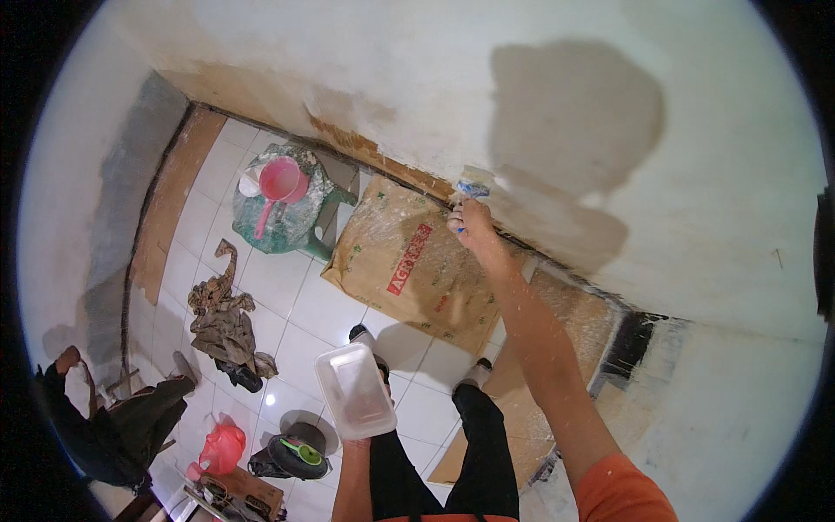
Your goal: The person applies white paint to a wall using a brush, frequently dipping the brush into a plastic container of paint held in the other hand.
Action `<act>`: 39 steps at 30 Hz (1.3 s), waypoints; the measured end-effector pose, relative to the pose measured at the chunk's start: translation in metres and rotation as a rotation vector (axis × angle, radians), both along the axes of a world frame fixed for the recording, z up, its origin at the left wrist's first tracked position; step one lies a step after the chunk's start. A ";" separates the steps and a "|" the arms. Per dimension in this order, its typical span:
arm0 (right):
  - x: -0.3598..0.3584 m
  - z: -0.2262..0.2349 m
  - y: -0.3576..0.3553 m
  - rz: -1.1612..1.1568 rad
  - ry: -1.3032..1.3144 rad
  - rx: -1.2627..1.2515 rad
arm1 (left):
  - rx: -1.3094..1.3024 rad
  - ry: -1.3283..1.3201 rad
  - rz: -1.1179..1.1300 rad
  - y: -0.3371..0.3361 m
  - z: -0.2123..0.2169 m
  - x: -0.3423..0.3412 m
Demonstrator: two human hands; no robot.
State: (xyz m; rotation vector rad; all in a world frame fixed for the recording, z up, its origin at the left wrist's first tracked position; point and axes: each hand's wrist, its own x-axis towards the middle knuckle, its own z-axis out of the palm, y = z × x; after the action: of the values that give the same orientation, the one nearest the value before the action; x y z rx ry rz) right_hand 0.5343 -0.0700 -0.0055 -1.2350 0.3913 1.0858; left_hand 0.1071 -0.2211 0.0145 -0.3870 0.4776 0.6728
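Observation:
My right hand, arm stretched out, is closed around a small blue-and-white tool, whose exact kind I cannot make out. The tool's end is against the low part of the white wall, by a damp-looking patch just above the dark floor edge. In front of my body, my left hand holds up a white rectangular plastic container from beneath; the fingers are mostly hidden under it. A thin whitish residue shows inside the container.
A brown paper sack lies flat along the wall. Left of it, a green stool carries a pink dipper. Crumpled cloth, a black bucket and a red plastic bag are on the tiles. Cardboard lies right.

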 end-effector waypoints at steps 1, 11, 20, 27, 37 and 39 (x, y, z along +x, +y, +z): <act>0.007 0.007 -0.006 -0.024 0.025 0.048 | -0.004 0.015 0.003 -0.002 0.005 0.000; 0.016 0.245 -0.054 -0.073 -0.046 0.429 | -0.042 -0.037 -0.014 -0.021 0.021 0.019; 0.042 0.067 -0.062 -0.013 -0.608 0.094 | 0.016 -0.143 -0.044 -0.028 0.015 0.041; 0.062 -0.006 -0.097 -0.129 0.421 0.300 | -0.009 -0.112 -0.040 -0.033 0.005 0.030; 0.060 0.207 -0.164 -0.099 -0.149 0.418 | 0.008 0.034 -0.143 -0.037 0.008 0.041; 0.055 0.202 -0.176 -0.134 -0.326 0.502 | 0.031 0.026 -0.153 -0.038 0.006 0.047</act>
State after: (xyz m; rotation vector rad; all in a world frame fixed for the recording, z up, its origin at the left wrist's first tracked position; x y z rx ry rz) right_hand 0.5889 -0.2463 0.1962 -0.8975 -0.0512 0.7845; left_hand 0.1538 -0.2586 0.0203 -0.3095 0.5151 0.5373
